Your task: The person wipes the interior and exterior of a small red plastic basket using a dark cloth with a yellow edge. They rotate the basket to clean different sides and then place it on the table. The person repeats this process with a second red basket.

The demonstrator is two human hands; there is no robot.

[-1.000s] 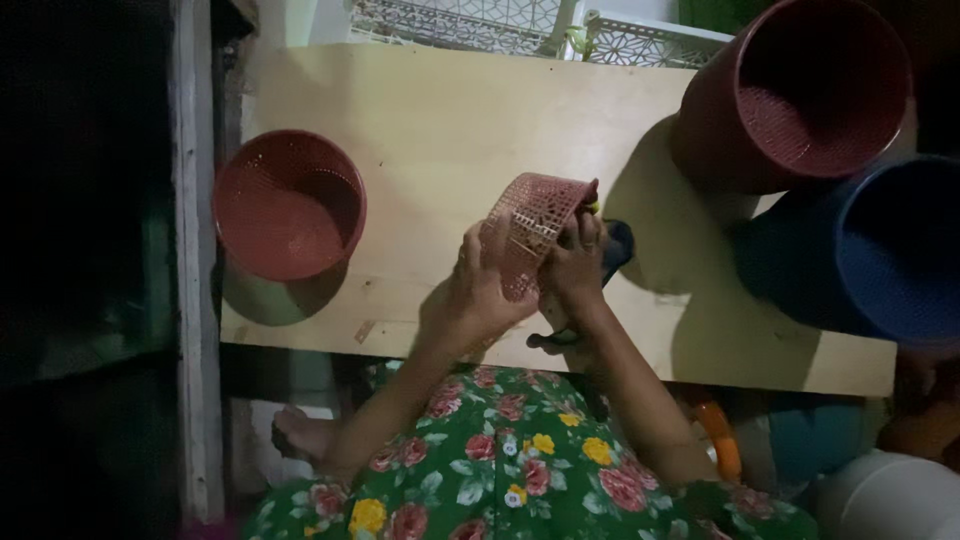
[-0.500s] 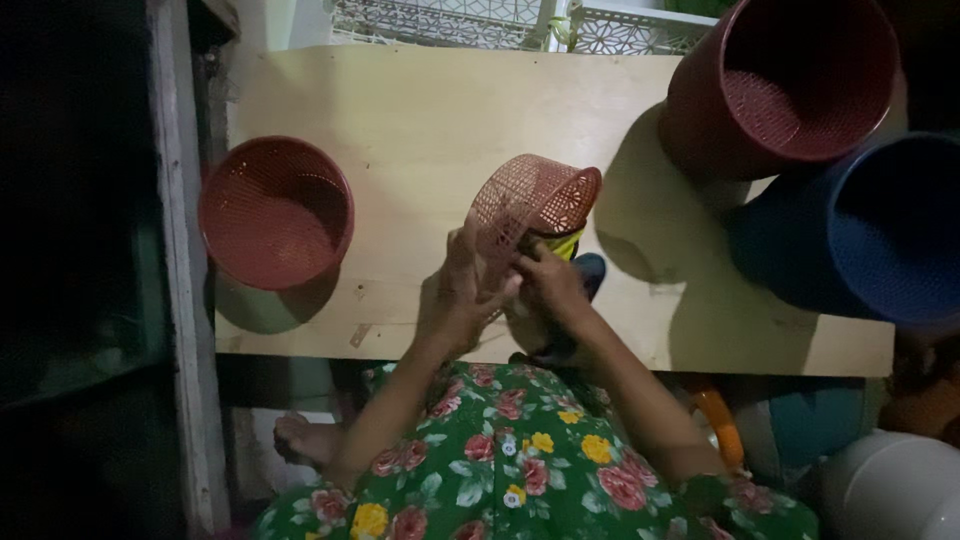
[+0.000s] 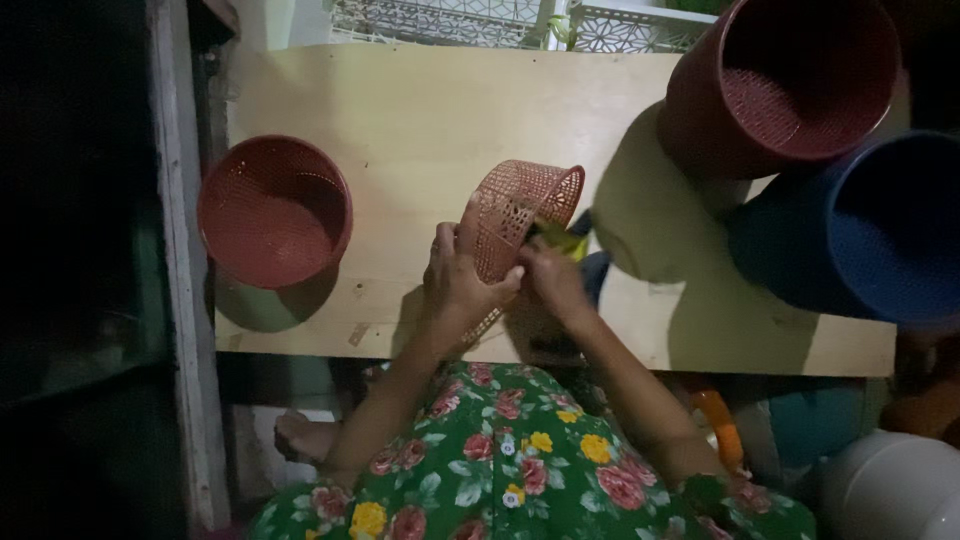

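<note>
Dim, slightly soft picture: light from above brightens the pale table (image 3: 430,110), tall baskets throw broad shadows leftward, and the left edge sinks into near-black.

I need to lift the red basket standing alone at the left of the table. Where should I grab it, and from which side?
Probably by the rim, from above. The red basket stands upright with its mouth open to the top, apart from the tilted basket in the left hand and right hand. Its near rim by the table edge looks unobstructed.
</note>
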